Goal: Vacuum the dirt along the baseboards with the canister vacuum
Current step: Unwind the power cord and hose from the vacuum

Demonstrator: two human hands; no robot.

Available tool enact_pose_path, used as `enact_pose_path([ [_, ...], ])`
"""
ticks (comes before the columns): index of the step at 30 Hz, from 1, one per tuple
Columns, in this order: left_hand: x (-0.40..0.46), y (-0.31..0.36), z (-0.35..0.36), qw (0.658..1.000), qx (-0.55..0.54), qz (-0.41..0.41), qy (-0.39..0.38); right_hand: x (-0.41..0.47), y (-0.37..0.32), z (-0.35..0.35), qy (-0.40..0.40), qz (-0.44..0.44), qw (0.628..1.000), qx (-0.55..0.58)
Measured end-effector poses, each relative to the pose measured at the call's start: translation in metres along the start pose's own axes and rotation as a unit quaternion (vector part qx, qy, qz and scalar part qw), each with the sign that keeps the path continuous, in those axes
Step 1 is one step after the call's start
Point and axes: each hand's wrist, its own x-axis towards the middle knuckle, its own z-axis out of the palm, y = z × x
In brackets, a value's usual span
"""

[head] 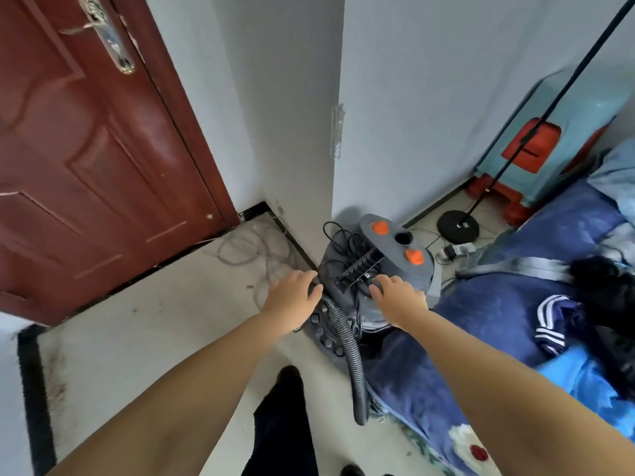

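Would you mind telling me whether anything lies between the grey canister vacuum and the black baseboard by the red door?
Yes: a loose tangle of pale cable lies on the floor against the black baseboard, left of the grey canister vacuum. Both hands already reach the vacuum.

Canister vacuum (395, 255) wedged between wall corner (335, 166) and bedding (515, 304).

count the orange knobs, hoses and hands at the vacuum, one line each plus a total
orange knobs: 2, one at the far end and one nearer the hands on the vacuum
hoses: 1, ribbed grey hose
hands: 2, left hand and right hand
total: 5
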Motion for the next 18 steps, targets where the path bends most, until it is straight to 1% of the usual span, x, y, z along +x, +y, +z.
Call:
enact_pose_path([
  [3, 0.061, -0.017, 0.005, 0.998, -0.015, 0.016, -0.063, 0.048, -0.006, 0.008, -0.027, 0.067, 0.996, 0.044],
  [6, 0.124, -0.027, 0.016, 0.993, 0.001, 0.05, -0.105, 0.095, -0.009, 0.018, -0.025, 0.129, 0.986, 0.101],
  [10, 0.192, -0.029, 0.054, 0.984, 0.026, 0.116, -0.136, 0.145, 0.0, 0.045, 0.033, 0.216, 0.956, 0.194],
  [12, 0.211, -0.026, 0.08, 0.978, 0.033, 0.161, -0.132, 0.162, 0.006, 0.062, 0.056, 0.259, 0.933, 0.242],
  [15, 0.228, -0.024, 0.117, 0.967, 0.064, 0.211, -0.131, 0.178, 0.014, 0.088, 0.093, 0.283, 0.902, 0.312],
  [16, 0.232, -0.026, 0.128, 0.963, 0.073, 0.218, -0.139, 0.182, 0.016, 0.095, 0.109, 0.287, 0.898, 0.315],
  [18, 0.237, -0.032, 0.147, 0.959, 0.083, 0.226, -0.146, 0.187, 0.017, 0.109, 0.142, 0.294, 0.901, 0.285],
])
